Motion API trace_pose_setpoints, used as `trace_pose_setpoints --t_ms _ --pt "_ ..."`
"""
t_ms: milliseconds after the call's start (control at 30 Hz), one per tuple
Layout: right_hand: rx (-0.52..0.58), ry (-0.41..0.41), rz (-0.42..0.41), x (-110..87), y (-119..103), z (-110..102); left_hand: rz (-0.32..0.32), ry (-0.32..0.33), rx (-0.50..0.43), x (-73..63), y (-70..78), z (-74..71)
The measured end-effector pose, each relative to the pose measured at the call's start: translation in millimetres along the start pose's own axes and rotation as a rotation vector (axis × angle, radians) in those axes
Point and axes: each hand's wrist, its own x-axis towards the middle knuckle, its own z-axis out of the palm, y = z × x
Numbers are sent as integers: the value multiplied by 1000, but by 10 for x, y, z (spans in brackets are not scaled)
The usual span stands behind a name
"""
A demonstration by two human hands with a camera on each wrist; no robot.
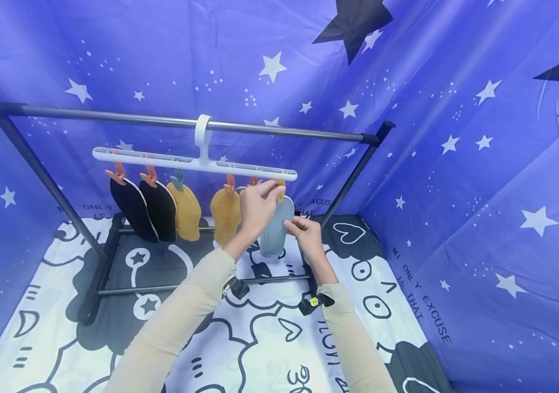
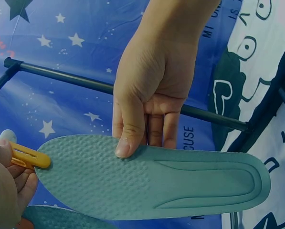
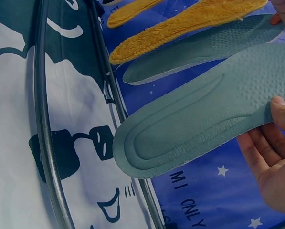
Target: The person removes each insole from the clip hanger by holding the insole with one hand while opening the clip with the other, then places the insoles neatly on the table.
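Note:
My left hand (image 1: 257,210) pinches a yellow clip (image 2: 31,156) at the right end of a white hanger (image 1: 154,158). In the left wrist view the clip's jaws overlap the toe end of a grey-green insole (image 2: 132,176). My right hand (image 1: 307,237) pinches that insole's side edge between thumb and fingers, as the right wrist view also shows. The insole hangs toe up, heel down. Behind it, partly hidden by my left hand, is a second grey-green insole (image 3: 204,50) near an orange clip.
Two black insoles (image 1: 132,210) and two yellow fuzzy insoles (image 1: 186,213) hang from other clips. The hanger hooks over the top bar of a dark metal rack (image 1: 137,117). Beneath is a patterned black-and-white cloth (image 1: 255,349); a blue star curtain (image 1: 436,196) surrounds it.

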Motion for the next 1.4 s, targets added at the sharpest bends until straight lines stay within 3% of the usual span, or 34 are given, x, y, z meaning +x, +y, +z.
trace_pose_setpoints --t_ms 367,1400 --pt "20 30 -55 -2 46 6 18 14 8 5 -11 11" --pt "-13 69 -41 -117 -26 -58 16 18 -24 -6 35 6"
